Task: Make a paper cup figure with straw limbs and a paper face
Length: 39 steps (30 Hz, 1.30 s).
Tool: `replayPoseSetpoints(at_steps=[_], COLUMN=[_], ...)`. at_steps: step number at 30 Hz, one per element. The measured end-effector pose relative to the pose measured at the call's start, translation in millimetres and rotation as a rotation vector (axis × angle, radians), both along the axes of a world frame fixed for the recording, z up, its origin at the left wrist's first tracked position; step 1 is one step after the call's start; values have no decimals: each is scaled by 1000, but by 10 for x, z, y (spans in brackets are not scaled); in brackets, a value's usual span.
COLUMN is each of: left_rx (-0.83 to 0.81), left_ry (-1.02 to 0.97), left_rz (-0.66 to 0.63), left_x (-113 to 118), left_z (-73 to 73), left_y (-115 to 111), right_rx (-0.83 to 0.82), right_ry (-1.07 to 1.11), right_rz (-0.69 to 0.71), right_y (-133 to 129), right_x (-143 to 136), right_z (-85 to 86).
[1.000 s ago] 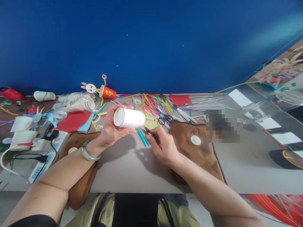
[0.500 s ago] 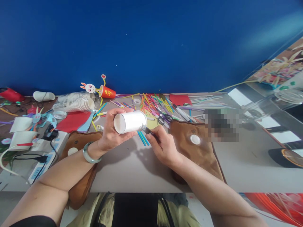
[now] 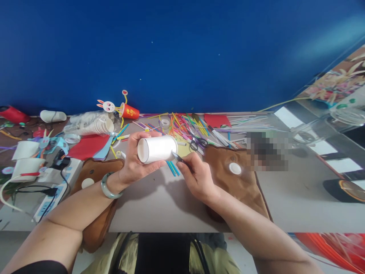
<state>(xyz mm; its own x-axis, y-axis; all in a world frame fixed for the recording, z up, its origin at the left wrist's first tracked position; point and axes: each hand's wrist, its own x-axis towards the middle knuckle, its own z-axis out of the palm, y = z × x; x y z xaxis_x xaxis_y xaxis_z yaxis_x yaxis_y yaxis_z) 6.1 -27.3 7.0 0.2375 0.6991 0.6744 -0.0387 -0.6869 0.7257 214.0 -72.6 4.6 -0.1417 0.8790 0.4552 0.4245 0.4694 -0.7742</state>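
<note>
The left grip (image 3: 137, 163) is closed around a white paper cup (image 3: 158, 149). The cup lies sideways, its long way pointing to the right grip (image 3: 199, 176), which pinches a dark pointed tool (image 3: 182, 160) by the cup's nearer end.

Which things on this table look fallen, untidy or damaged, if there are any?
The red paper cup with the rabbit face lies on its side near the blue wall, as if tipped over. Coloured straws are scattered loosely, with black-handled scissors among them, possibly just work clutter. I see no spill or clear damage.
</note>
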Motion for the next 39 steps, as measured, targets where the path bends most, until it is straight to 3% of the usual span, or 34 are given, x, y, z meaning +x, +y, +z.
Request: replayPoseSetpoints(at_steps=[8, 13, 24, 39], left_rx=[-45, -6, 242, 508], left_ry=[-57, -3, 132, 232], left_rz=[-54, 29, 221, 351], left_x=[5, 4, 5, -46], left_z=[-31, -27, -110, -144], left_y=[-10, -5, -16, 47], right_rx=[-12, -38, 96, 40], right_ry=[50, 123, 96, 75], right_rz=[7, -40, -133, -138], right_y=[16, 25, 64, 63], right_x=[-3, 7, -6, -11], right_z=[-18, -23, -50, -50])
